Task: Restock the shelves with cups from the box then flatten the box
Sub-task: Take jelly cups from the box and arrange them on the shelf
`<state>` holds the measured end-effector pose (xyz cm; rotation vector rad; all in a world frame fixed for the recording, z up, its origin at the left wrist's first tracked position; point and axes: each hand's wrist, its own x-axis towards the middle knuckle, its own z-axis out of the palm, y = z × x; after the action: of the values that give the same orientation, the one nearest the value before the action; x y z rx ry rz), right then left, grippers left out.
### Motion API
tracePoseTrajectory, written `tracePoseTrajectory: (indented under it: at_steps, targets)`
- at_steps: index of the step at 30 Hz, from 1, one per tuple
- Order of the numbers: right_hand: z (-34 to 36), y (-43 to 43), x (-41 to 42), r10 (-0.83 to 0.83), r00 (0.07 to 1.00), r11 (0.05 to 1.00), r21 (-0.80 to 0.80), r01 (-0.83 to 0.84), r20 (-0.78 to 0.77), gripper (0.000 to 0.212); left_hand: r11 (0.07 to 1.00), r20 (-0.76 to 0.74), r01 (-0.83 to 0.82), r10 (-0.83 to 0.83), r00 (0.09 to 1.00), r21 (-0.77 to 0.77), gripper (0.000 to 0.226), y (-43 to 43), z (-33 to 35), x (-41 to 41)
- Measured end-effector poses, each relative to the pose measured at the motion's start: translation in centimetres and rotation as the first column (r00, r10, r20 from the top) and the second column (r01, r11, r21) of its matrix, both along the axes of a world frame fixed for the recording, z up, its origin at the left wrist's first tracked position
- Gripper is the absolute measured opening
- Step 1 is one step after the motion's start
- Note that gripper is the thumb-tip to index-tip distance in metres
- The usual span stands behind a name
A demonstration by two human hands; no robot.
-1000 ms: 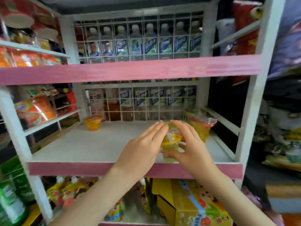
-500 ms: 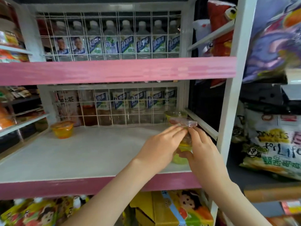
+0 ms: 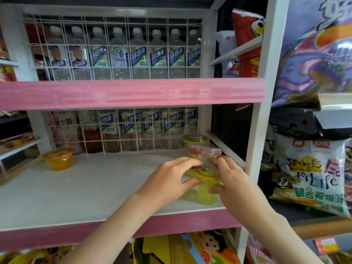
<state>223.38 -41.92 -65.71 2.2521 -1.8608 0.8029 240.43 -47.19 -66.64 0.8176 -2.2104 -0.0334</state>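
Note:
A yellow-green jelly cup (image 3: 206, 195) stands near the front right of the white shelf (image 3: 85, 187). My left hand (image 3: 167, 180) and my right hand (image 3: 230, 180) hold it from either side, fingers curled round its lid and body. Directly behind it is a red-lidded cup (image 3: 204, 152), and behind that a yellow cup (image 3: 196, 139) against the wire back. An orange cup (image 3: 58, 159) sits alone at the back left. The yellow printed box (image 3: 190, 248) shows below the shelf.
A pink-fronted shelf board (image 3: 133, 93) hangs overhead. Bottles (image 3: 137, 54) stand behind the wire grid. A white upright post (image 3: 261, 140) is just right of the cups. Snack bags (image 3: 308, 174) fill the right-hand rack.
Both hands carried the yellow-green cup rightward and set it down in front of the red-lidded cup; my view shifted right as well.

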Motion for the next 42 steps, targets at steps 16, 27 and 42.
tracePoseTrajectory:
  at_steps: [16,27,42]
  targets:
    - [3.0,-0.4,-1.2,0.208,0.977,0.935,0.305,-0.181,-0.057,0.100,0.994,-0.076,0.095,-0.091,0.993,0.049,0.047,-0.1,0.2,-0.1]
    - [2.1,-2.6,-0.8,0.120,0.977,0.968,0.240,-0.075,-0.177,0.098,0.988,0.211,-0.147,0.156,0.965,-0.056,0.056,-5.8,-0.4,-1.0]
    - [1.8,-2.3,-1.0,0.201,0.970,0.975,0.124,-0.185,-0.135,0.087,0.983,0.168,-0.165,0.176,0.970,-0.079,0.045,-5.7,0.8,-2.7]
